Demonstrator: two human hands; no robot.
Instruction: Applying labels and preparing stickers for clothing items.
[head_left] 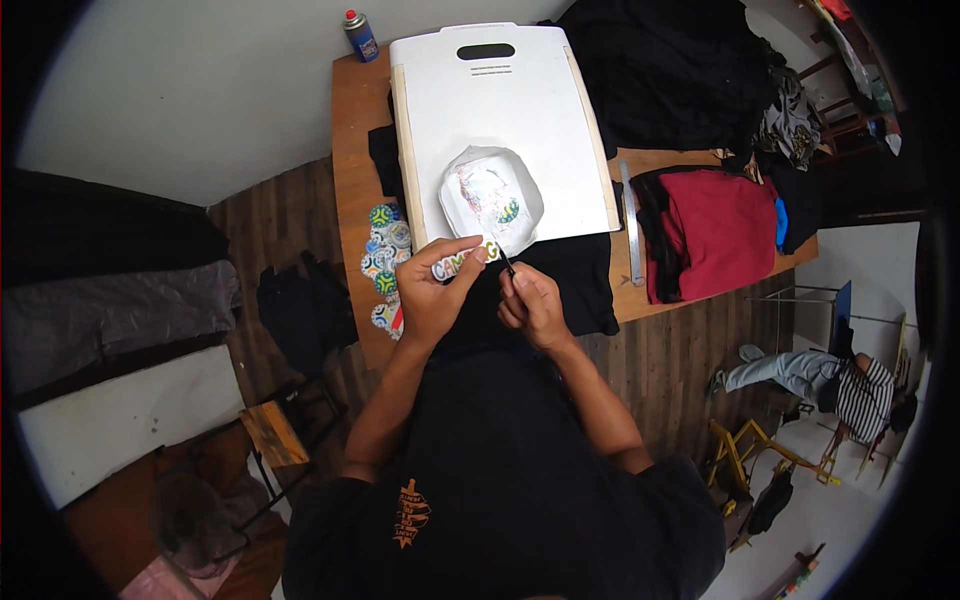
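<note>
Between the thumb and fingers of my left hand is a small patch with colourful block letters. My right hand closes around a thin dark tool, its tip at the patch's right end; the tool's kind is mostly hidden by my fingers. Just beyond both hands lies a white paper-like bowl holding a few small scraps and a round blue-green-yellow patch. The bowl rests on the near part of a white board with an oval handle slot.
Several round patches are piled at the table's left edge. A spray can stands at the far left. A metal ruler, folded red cloth and black garments lie to the right. Two other people are lower left and far right.
</note>
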